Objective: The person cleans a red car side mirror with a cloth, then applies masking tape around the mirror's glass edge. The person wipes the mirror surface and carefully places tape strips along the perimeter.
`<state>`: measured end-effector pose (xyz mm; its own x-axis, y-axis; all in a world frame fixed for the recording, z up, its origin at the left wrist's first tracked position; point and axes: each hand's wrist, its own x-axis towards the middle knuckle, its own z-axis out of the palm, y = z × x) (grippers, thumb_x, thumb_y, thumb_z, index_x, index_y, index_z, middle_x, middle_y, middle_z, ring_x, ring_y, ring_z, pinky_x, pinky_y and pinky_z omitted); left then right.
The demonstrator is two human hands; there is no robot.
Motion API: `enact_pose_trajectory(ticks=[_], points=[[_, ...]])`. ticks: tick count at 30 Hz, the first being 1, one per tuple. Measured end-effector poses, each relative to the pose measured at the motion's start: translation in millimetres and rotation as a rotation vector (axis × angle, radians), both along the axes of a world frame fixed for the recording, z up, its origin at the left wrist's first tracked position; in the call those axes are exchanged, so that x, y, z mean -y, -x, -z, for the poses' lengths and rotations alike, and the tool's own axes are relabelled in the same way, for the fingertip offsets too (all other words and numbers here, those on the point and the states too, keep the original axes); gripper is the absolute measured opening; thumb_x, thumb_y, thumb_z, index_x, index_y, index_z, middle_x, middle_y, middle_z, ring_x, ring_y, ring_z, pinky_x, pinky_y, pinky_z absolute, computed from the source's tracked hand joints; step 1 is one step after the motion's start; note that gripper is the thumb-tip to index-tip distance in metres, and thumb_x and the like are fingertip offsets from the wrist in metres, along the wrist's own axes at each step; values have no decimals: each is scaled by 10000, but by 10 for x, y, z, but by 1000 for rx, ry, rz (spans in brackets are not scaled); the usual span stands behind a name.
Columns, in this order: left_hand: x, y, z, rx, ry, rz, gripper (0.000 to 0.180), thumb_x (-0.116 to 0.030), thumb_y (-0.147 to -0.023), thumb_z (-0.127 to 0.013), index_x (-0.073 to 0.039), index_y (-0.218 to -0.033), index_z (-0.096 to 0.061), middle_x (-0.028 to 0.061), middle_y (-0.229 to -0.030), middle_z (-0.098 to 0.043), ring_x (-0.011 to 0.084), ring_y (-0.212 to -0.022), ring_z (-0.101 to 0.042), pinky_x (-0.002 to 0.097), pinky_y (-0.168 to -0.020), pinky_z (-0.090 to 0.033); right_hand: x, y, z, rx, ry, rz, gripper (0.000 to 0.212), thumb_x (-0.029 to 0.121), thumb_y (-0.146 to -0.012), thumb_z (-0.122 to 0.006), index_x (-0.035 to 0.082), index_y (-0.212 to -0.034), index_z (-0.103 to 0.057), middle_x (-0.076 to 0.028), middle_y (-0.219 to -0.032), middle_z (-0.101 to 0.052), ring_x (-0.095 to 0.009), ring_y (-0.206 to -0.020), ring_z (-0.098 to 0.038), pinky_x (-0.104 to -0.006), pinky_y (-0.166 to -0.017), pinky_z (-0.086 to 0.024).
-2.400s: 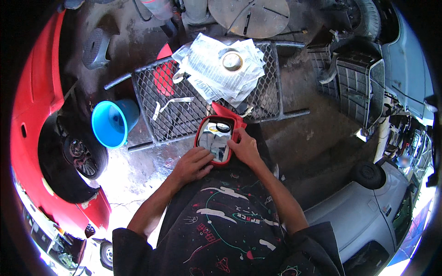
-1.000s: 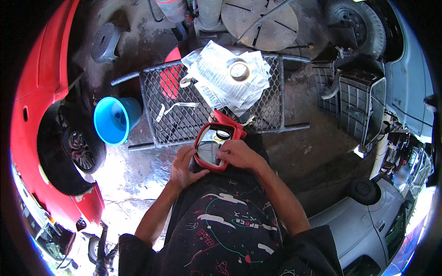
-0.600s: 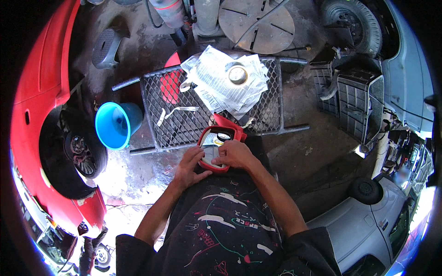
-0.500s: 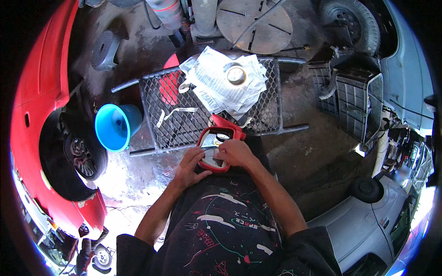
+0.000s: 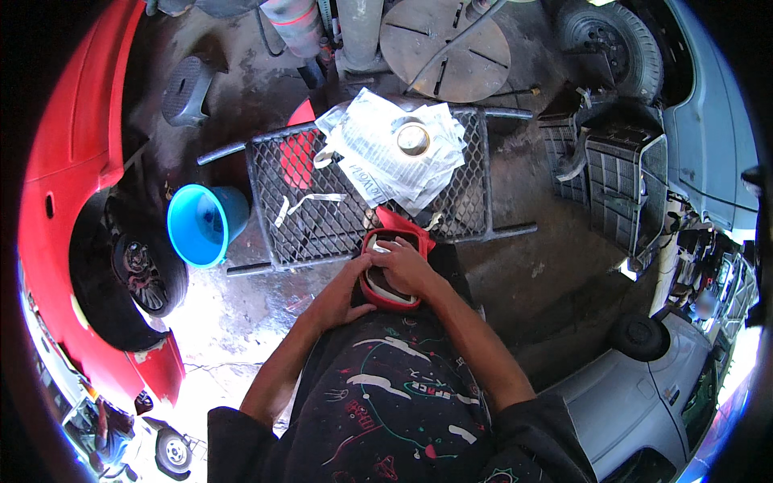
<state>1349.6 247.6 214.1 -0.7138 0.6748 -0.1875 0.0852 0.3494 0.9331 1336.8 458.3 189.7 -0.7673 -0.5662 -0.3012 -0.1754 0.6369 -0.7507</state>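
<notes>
A red car side mirror [image 5: 393, 303] rests near my lap, its face turned up, with whitish tape or paper along the inside of its rim. My left hand [image 5: 341, 288] grips the mirror's left side, thumb at the lower edge. Across the upper part of the face lies my right hand [image 5: 404, 268], fingers bent against the inner rim next to the left fingertips; they hide what is under them. Just beyond stands a mesh-topped metal stand [image 5: 266, 217] bearing newspaper sheets [image 5: 378, 149] and a tape roll [image 5: 412, 138].
Loose tape strips [image 5: 318, 198] lie on the mesh. Left of it stand a blue bucket [image 5: 196, 227] and a grey stool [image 5: 185, 90]. A red car body [image 5: 76, 105] borders the left, a silver car [image 5: 620, 402] the lower right. Dark grilles [image 5: 624, 181] and a wheel [image 5: 612, 44] sit right.
The side mirror has turned and shifted slightly right. My right hand has moved up over its upper face, and my left fingers have come closer to the right ones.
</notes>
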Motion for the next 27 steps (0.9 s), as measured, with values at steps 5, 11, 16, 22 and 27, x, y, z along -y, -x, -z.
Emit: enact_pose_trajectory(ticks=[5,11,16,22,27], points=[[4,84,-19,-99,268,7,988,-368,-581,-852,-64,-1377,-353,156,-1393,-400,325,-1339,-339,549,-1117,-195,4,-58,80,-32,-50,70,383,68,-753,-523,174,-1086,-680,-86,-1090,-658,-257,-1119,-560,-489,-993,-367],[13,139,40,-112,288,192,927,-421,-595,-827,-56,-1342,-419,153,-1355,-435,295,-1325,-367,546,-1129,-176,-76,-70,182,115,117,326,317,33,-724,-550,103,-1007,-674,-102,-1023,-667,-326,-1005,-582,-475,-889,-429],[-41,181,57,-90,135,242,803,-343,-648,-817,-30,-1288,-447,161,-1326,-448,326,-1294,-391,518,-1120,-219,-71,117,201,0,-39,270,354,59,-738,-591,91,-1089,-630,-108,-1032,-662,-325,-1025,-560,-467,-863,-432],[-147,74,83,6,26,211,678,-238,-688,-796,-18,-1230,-453,198,-1312,-433,361,-1247,-422,439,-1095,-300,-156,213,286,96,-186,-78,461,102,-758,-615,196,-1207,-568,-50,-1166,-621,-290,-1127,-515,-471,-871,-412],[-188,67,187,92,3,182,836,-247,-628,-839,-7,-1297,-398,193,-1347,-393,356,-1284,-383,398,-1076,-335,-192,150,321,153,-280,-137,472,117,-786,-572,208,-1247,-538,-43,-1299,-529,-285,-1216,-460,-507,-923,-389]])
